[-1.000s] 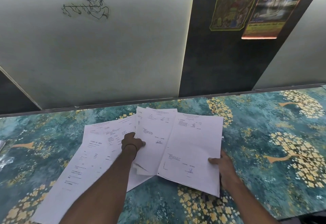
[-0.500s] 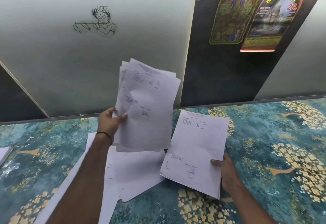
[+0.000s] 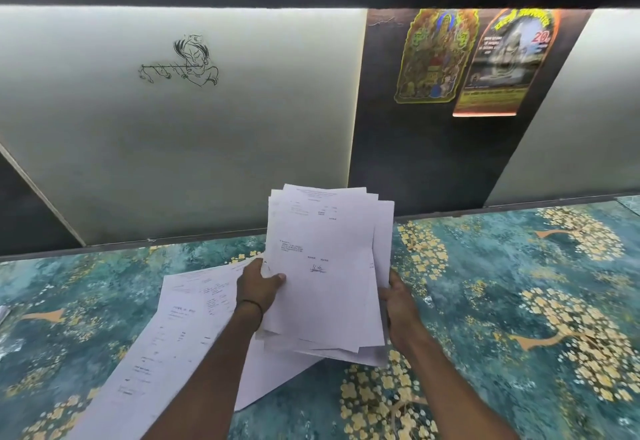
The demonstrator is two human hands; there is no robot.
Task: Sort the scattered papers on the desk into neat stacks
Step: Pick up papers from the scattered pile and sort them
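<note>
I hold a bundle of white printed sheets (image 3: 329, 273) upright above the desk, its edges uneven. My left hand (image 3: 258, 287), with a dark band at the wrist, grips the bundle's left edge, thumb on the front page. My right hand (image 3: 398, 301) clasps the right edge from behind, fingers mostly hidden by the paper. More loose sheets (image 3: 180, 329) lie fanned flat on the desk (image 3: 519, 284) under my left forearm, overlapping one another and running toward the near left.
The desk surface is teal with gold flower clusters. A pale wall panel (image 3: 173, 145) and a dark strip with two posters (image 3: 467, 59) rise right behind its back edge. A sliver of something pale (image 3: 2, 313) lies at the far left edge.
My left hand lifted several sheets off the desk, then brought them rightward. They now join the sheets in my right hand as one bundle held by both hands.
</note>
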